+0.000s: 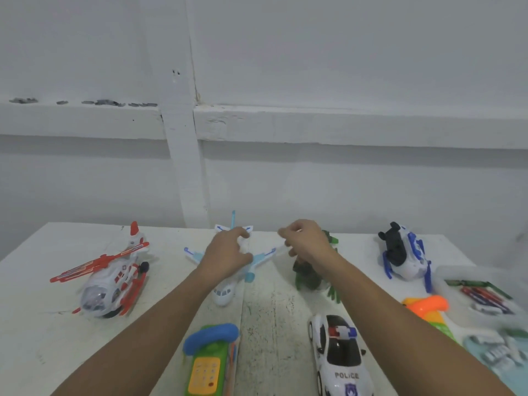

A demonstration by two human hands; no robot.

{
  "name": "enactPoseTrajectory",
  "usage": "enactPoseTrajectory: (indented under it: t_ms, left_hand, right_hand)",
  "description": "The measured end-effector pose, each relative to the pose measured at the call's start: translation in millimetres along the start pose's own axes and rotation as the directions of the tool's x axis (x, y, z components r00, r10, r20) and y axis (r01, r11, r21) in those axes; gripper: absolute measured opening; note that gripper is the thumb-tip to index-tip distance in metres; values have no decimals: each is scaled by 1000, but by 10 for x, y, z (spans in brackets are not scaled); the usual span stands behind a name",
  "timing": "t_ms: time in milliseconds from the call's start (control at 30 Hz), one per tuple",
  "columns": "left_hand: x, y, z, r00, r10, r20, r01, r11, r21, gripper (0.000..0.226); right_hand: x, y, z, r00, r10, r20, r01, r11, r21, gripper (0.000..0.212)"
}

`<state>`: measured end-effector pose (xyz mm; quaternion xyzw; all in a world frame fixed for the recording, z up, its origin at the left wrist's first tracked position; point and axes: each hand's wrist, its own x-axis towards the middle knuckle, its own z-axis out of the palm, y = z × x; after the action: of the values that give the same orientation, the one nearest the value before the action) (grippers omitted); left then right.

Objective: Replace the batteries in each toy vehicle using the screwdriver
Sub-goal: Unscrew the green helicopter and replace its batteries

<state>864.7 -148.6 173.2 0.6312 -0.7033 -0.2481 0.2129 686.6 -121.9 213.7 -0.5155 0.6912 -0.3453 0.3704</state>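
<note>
A white and light-blue toy airplane [225, 292] lies mid-table, nose toward me. My left hand [228, 252] grips its fuselage near the tail, fingers and thumb curled round the body. My right hand [303, 244] hovers just right of the plane's right wing tip, with its fingers curled round a slim pale tool that looks like the screwdriver [281, 249]; most of the tool is hidden. A red and white helicopter [114, 278] sits at the left. Under my right wrist is a green toy [310, 277], and a blue and white vehicle [405, 258] lies tipped over at the right.
Near me sit a police car [340, 358] and a green toy phone [211, 358]. At the right edge are an orange and green toy [428, 308], a clear tray of batteries [483, 298] and a teal tray [500, 358]. A white wall runs along the table's far edge.
</note>
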Motion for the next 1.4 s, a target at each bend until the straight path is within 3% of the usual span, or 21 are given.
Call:
enactPoseTrajectory:
  t_ms: [100,233,367,500,633,700,767,900,1067,1133,1267,1400]
  left_hand:
    - [41,389,228,987,98,128,-101,995,14,36]
    - [115,769,554,948,24,318,-42,998,49,33]
    - [151,909,822,904,-194,382,251,962,-105,37]
    - [103,982,908,859,-306,411,452,831,-324,27]
    - [8,994,936,837,-357,415,540,661,-522,21]
    - [-46,1027,967,847,-335,412,528,624,-576,23]
    - [-109,1107,978,887,-284,364,457,652,-606,24]
    - [-227,1311,941,979,-155,130,202,736,-647,31]
    - [-368,1563,895,991,-63,-116,-31,742,-670,17]
    - [-455,1718,904,990,-67,-122,-43,686,-726,21]
    - [-704,2060,952,997,-77,2,41,504,-863,28]
    - [-1029,2323,1100,989,28,146,114,489,-865,35]
  right_hand:
    - [76,212,-257,985,-36,-168,29,999,-46,19]
    - [194,592,-415,959,95,-269,-131,984,-120,14]
    - [225,809,-417,954,298,-26,-296,953,57,46]
    - [208,842,-450,943,319,92,-331,926,183,38]
    - [198,845,-516,940,308,145,-338,895,292,49]
    - [178,858,-572,943,299,147,-332,882,334,56]
    - [161,881,-648,952,279,126,-306,883,357,59]
    - [107,895,-916,969,206,139,-248,850,464,47]
    - [31,876,-1397,988,20,153,-103,824,557,42]
    - [-38,902,-1593,988,-46,147,-52,800,598,41]
    - [-283,1027,-1967,962,-196,193,14,736,677,35]
    - [-595,1248,-2298,930,-279,241,32,711,702,39]
